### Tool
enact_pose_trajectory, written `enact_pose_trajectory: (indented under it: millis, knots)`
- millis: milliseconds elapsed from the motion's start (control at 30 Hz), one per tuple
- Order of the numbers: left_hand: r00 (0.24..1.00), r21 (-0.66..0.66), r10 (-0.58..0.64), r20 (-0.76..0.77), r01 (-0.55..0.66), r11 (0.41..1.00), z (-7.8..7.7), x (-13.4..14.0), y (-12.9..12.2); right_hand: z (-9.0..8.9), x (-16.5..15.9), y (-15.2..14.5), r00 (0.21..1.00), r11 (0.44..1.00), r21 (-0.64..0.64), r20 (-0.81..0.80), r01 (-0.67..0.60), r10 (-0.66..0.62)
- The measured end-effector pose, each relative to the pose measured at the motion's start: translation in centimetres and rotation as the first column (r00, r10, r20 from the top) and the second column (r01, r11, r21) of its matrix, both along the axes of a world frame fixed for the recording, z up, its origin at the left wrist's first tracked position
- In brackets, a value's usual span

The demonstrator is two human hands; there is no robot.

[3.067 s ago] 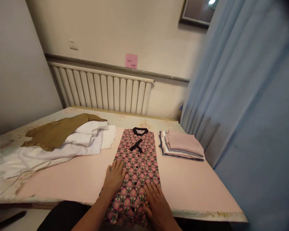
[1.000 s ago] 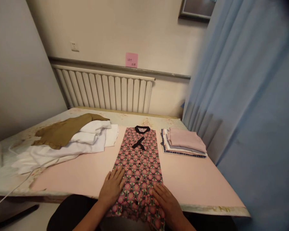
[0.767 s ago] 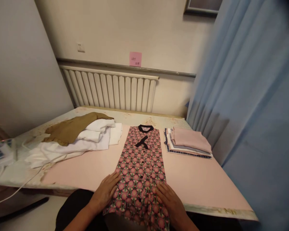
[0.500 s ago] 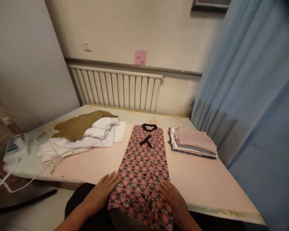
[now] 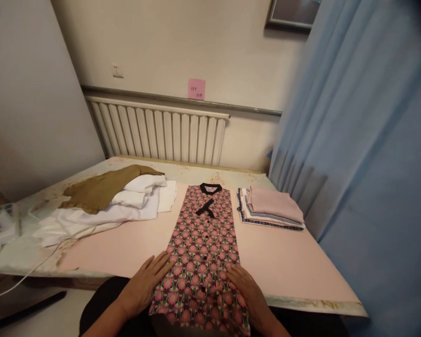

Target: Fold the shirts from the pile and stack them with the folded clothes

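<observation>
A floral shirt [image 5: 199,248] with a black collar, black buttons and a small black tie lies front up, folded into a long strip. Its collar points to the wall, and its hem hangs over the table's near edge. My left hand [image 5: 145,283] rests flat on its left edge near the hem, fingers stretched out. On the opposite edge lies my right hand [image 5: 247,290], also flat with fingers extended. Neither hand grips the cloth.
Folded clothes [image 5: 275,206] are stacked right of the shirt, pink on top. Crumpled white garments [image 5: 133,206] and an olive garment [image 5: 105,187] lie left. A power strip [image 5: 2,227] with a white cable sits far left. A blue curtain [image 5: 323,140] hangs right.
The view has shifted slightly to the right, so everything appears further left. Both hands stay flat on the shirt's edges, and the shirt lies as before.
</observation>
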State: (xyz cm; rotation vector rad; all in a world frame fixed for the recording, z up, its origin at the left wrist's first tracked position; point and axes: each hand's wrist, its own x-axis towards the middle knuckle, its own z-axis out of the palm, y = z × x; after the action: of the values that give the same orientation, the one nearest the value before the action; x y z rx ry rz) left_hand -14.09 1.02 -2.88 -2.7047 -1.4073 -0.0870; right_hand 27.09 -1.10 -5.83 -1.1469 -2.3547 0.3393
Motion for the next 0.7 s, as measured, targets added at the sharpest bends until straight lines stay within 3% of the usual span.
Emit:
enact_pose_trajectory:
  millis: [167,367,500,600,700]
  knots:
    - [0.981,-0.019,-0.084,0.174,0.088,0.996,0.3,-0.2,-0.1,1.6,0.4,-0.4,0.97,0.983,-0.184,-0.239,0.005,-0.05]
    - [0.907,-0.169,-0.047,0.419,0.129,0.977,0.7,0.3,-0.9,4.6,1.4,-0.6,0.95,0.945,-0.326,-0.304,-0.036,-0.068]
    - [0.818,-0.375,0.122,0.563,0.121,0.919,1.7,1.1,-1.6,7.4,1.8,-1.2,0.926,0.914,-0.396,-0.369,-0.082,-0.077]
    - [0.692,-0.554,0.294,0.66,0.183,0.812,3.5,2.1,-1.2,9.5,2.0,-0.9,0.893,0.849,-0.517,-0.426,-0.111,-0.143]
    - [0.527,-0.676,0.498,0.689,0.218,0.704,5.3,3.5,1.0,10.2,1.9,1.7,0.831,0.78,-0.622,-0.472,-0.077,-0.295]
